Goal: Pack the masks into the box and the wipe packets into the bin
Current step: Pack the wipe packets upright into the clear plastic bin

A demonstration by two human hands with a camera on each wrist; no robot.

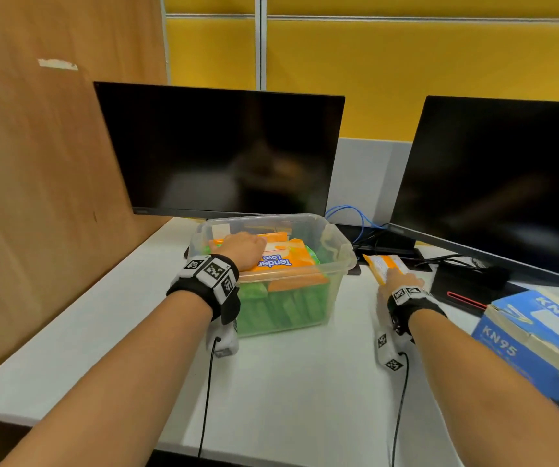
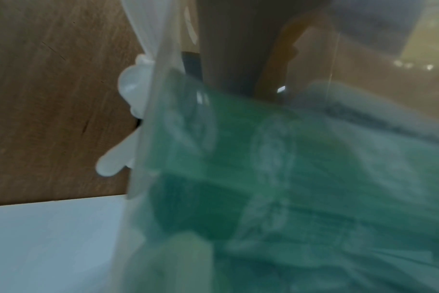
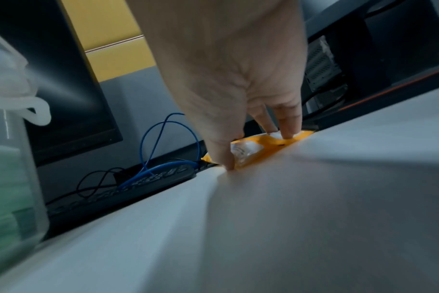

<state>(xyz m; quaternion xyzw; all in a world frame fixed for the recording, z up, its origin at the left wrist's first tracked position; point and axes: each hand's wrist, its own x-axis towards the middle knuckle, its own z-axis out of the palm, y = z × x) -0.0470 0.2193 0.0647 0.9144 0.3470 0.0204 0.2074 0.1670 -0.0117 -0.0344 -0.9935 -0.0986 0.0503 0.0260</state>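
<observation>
A clear plastic bin (image 1: 345,261) stands mid-table, holding several green wipe packets (image 1: 285,308) with orange ones (image 1: 291,261) on top. My left hand (image 1: 242,247) is inside the bin and rests on the top orange packet; its fingers are hidden. In the left wrist view only the bin wall (image 2: 148,138) and blurred green packets (image 2: 263,158) show. Right of the bin, an orange wipe packet (image 1: 384,264) lies on the table. My right hand (image 1: 397,278) pinches it, thumb (image 3: 223,156) at its near edge and fingers (image 3: 287,126) on top. A blue KN95 mask box (image 1: 541,335) sits far right. No loose masks are visible.
Two dark monitors (image 1: 224,150) (image 1: 500,183) stand behind the bin. Blue and black cables (image 1: 359,220) and a black device (image 1: 466,284) with a red stripe lie behind the orange packet. A wooden panel (image 1: 35,197) borders the left side of the white table (image 1: 305,382).
</observation>
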